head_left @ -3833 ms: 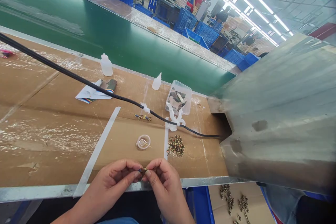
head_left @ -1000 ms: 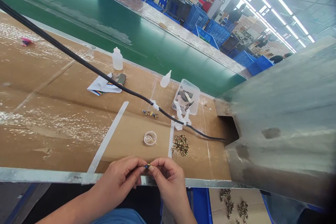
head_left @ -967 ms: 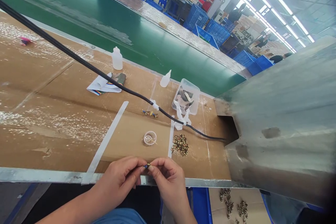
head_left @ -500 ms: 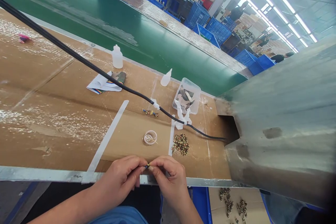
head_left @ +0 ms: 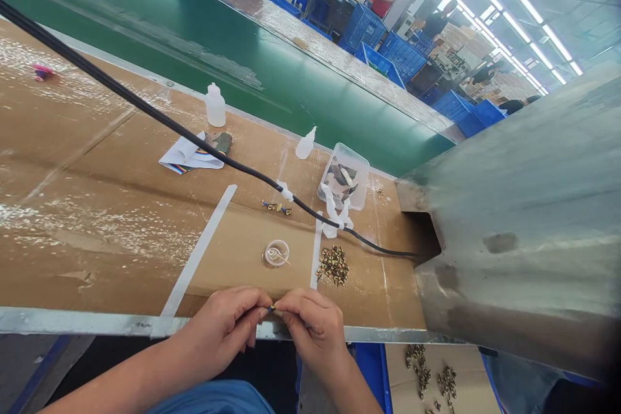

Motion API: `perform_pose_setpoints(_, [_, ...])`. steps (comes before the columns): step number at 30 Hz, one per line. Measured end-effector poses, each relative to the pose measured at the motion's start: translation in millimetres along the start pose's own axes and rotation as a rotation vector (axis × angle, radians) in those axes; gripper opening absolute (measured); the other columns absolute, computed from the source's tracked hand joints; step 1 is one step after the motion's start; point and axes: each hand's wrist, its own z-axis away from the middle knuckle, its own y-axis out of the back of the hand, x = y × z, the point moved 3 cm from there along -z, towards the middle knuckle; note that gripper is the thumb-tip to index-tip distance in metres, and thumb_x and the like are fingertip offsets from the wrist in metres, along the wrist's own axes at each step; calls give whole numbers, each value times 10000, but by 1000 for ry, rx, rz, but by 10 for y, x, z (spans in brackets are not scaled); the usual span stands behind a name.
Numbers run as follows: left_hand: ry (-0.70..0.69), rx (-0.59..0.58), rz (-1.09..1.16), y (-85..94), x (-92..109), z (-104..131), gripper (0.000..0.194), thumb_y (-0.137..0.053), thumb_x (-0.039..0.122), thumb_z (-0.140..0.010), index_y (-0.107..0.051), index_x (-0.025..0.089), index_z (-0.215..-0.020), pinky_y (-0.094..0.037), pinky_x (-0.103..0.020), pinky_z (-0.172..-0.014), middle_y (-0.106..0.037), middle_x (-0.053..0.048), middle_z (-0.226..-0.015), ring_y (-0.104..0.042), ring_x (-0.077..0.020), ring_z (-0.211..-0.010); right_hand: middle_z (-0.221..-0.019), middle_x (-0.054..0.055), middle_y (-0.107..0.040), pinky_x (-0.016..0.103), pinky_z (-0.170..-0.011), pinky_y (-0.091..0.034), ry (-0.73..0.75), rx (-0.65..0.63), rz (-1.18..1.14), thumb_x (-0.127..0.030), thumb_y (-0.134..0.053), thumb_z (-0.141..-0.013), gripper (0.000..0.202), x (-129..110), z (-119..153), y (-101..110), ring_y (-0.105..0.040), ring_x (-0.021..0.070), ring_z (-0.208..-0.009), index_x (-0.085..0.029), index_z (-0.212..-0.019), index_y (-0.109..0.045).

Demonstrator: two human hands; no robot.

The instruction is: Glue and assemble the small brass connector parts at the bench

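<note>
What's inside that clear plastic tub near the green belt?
The clear tub holds a jumble of dark and pale pieces, too small to identify. Whatever lies beneath them is covered.

No words, numbers or signs can be read anywhere here. The two small white plastic squeeze bottles (head_left: 215, 105) on the brown cardboard table top (head_left: 97, 207) have no labels that show. The folded white paper with coloured stripes (head_left: 189, 155) has marks on it, but they are too small and blurry to make out. The clear plastic box (head_left: 345, 174) has no writing. The blue plastic crates (head_left: 388, 55) far at the back look plain. The big grey metal chute (head_left: 524, 220) has only smudges on it, no letters.
</note>
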Motion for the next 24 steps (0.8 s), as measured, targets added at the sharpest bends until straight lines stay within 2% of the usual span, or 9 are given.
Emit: perform_pose_setpoints(24, [-25,-4,-4,16,-12,20,255,-382,262,-948,-588,203,-812,-479,-198,-547,-597,29,-594,-600,-135,-571,-777,36,-695,195,-666,-478,-57,10,-38,-107,-575,-870,163,14,19,8,-632,128,-718,-192,-875,-714])
